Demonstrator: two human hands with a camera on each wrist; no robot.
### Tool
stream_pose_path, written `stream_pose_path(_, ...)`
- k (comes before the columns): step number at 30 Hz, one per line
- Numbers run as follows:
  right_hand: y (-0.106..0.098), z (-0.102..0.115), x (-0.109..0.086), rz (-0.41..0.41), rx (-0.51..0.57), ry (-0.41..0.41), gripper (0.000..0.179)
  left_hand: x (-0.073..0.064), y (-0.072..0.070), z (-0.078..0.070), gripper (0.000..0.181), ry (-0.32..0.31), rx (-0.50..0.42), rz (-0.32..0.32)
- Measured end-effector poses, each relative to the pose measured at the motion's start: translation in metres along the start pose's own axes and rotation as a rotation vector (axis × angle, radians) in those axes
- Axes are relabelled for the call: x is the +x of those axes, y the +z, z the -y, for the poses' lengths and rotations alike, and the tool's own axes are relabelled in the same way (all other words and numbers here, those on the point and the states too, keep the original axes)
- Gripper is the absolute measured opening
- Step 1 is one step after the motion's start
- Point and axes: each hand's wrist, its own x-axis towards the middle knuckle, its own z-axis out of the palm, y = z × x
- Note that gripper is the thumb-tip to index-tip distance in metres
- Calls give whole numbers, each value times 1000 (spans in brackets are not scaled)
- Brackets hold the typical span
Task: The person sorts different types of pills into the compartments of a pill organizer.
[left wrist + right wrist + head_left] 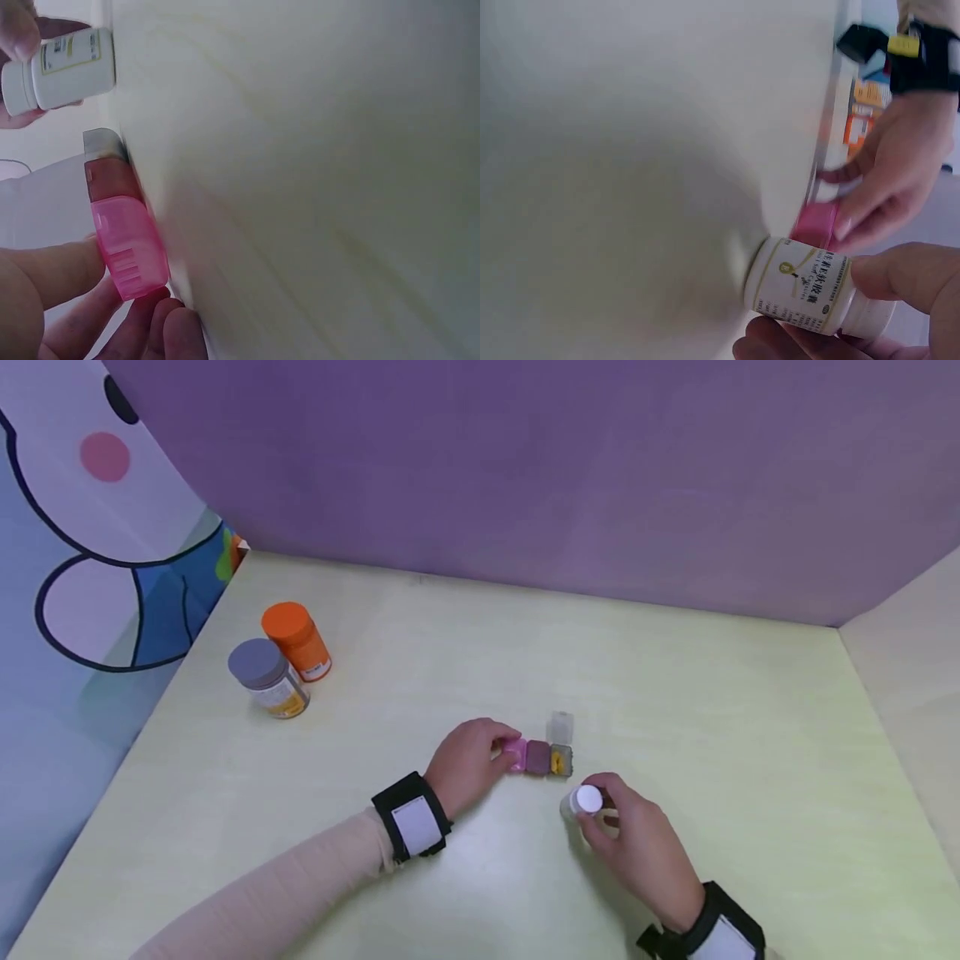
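A small pill organizer [537, 757] has pink, dark red and grey compartments in a row on the table. Its grey end has the clear lid [561, 727] flipped back, and something yellow [557, 764] lies inside. My left hand [467, 766] pinches the pink end between thumb and fingers, as the left wrist view also shows. Just right of the organizer, my right hand [641, 847] grips a white pill bottle [799, 285] with its white cap [588, 799] on. The bottle stands upright, its base at the tabletop in the left wrist view.
At the back left of the table [420, 643] stand an orange bottle [303, 643] and a jar with a purple-grey lid [258, 663], close together. A purple wall [525, 477] rises along the back edge, and a white wall [911, 668] borders the right side.
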Motion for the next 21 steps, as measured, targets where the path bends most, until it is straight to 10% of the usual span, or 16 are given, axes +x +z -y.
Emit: stream_pose_path(21,-71,-75,56,-184,-213,-13,40,2,-1,-3,28,-10,54,26)
